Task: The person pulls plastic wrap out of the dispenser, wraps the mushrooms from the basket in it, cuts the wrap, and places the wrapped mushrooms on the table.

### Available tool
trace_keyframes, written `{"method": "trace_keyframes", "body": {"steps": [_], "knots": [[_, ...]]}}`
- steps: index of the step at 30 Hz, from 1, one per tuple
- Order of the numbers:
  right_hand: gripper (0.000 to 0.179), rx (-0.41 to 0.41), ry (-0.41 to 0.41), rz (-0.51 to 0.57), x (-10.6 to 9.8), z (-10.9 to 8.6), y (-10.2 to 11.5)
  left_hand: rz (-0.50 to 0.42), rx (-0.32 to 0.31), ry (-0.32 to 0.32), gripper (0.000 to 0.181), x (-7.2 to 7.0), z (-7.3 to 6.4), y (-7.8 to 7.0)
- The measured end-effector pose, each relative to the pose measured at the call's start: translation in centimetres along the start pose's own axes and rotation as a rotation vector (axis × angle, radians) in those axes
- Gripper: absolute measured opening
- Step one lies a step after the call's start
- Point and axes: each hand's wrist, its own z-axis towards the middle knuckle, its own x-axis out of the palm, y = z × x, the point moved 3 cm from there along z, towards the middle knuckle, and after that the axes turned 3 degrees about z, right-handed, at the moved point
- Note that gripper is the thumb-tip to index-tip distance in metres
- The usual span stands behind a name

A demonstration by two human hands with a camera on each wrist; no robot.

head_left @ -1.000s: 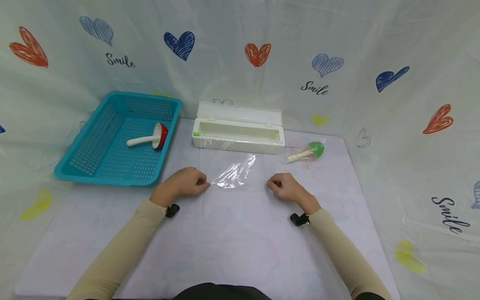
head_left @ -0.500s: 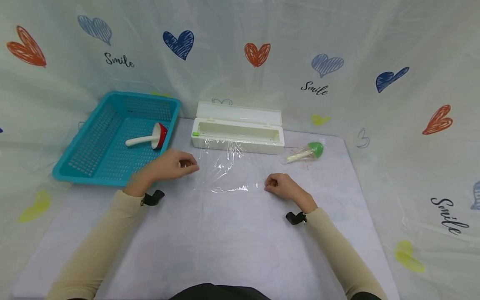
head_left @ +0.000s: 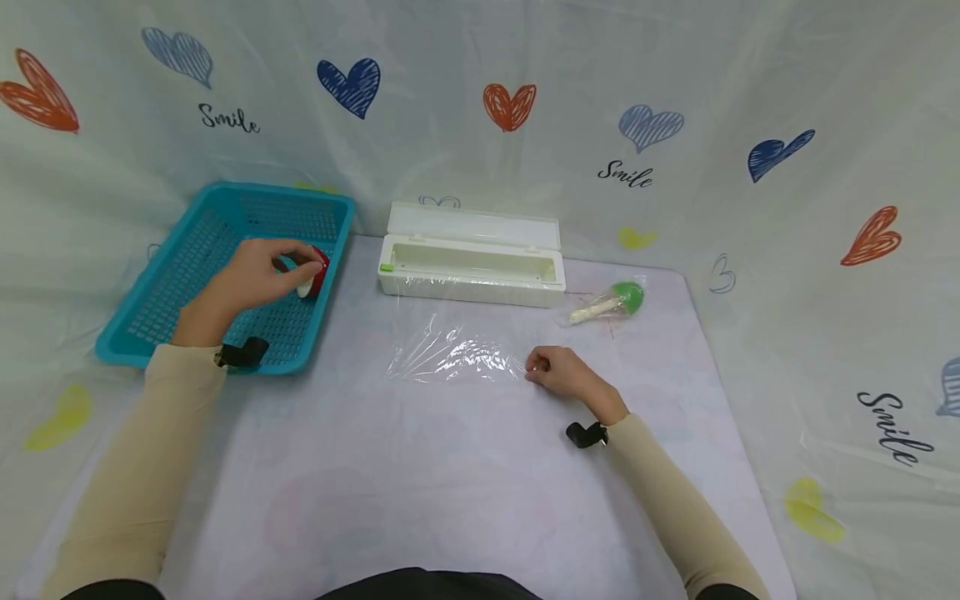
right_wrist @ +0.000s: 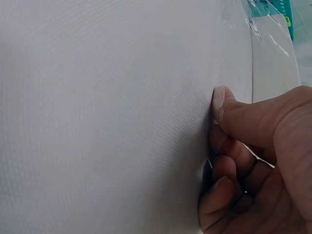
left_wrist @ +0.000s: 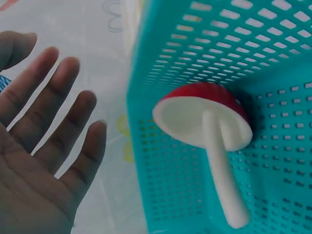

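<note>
Left hand [head_left: 255,271]: bare, above the basket, fingers loose and spread, grasping nothing; apart from the red-capped toy mushroom in the left wrist view.

Right hand [head_left: 564,372]: bare, fingers curled, thumb and forefinger pinching the near right corner of the cling film.

Cling film [head_left: 450,358]: one clear, creased sheet, running from the front of the dispenser toward the person, well lit with glare.

Toy mushroom, red cap [left_wrist: 214,141]: white stem, pale underside; lying in the basket, cap beside the right wall, stem partly hidden by the hand in the head view.

Basket [head_left: 123,352]: turquoise plastic, rectangular, perforated; left of the dispenser.

Film dispenser [head_left: 525,293]: white, long, lid standing back, small green piece at its left end.

Toy mushroom, green cap [head_left: 609,306]: pale stem, wrapped in clear film; lying just right of the dispenser.

Counter [head_left: 450,467]: white covering, faint pattern.

Backdrop [head_left: 450,33]: pale sheeting printed with orange, blue and yellow hearts and "Smile".
</note>
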Motion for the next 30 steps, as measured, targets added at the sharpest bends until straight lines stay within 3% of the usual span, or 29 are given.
{"method": "trace_keyframes", "body": {"steps": [6,9,12,15,20,26,30], "knots": [[0.008,0.013,0.013,-0.002,-0.1,0.2,0.0,-0.028,-0.063,-0.041,0.049,-0.3,1.4,2.3],[0.008,0.015,0.015,0.000,-0.2,0.2,0.0,-0.012,-0.132,-0.040,0.057,-0.2,2.3,3.8],[0.009,0.015,0.020,-0.001,-0.2,0.2,0.0,0.045,-0.230,0.012,0.062,0.4,3.1,5.4],[0.009,0.014,0.025,0.002,-0.1,0.2,-0.1,0.107,-0.311,0.113,0.062,1.3,3.4,6.7],[0.008,0.031,0.026,0.004,-0.2,0.2,0.0,0.166,-0.354,0.205,0.047,2.4,3.3,7.2],[0.009,0.023,0.035,0.000,-0.2,0.2,-0.1,0.189,-0.344,0.217,0.033,2.6,2.5,6.9],[0.009,0.017,0.028,-0.001,-0.1,0.2,0.0,0.198,-0.350,0.183,0.032,1.2,1.9,6.8]]}}
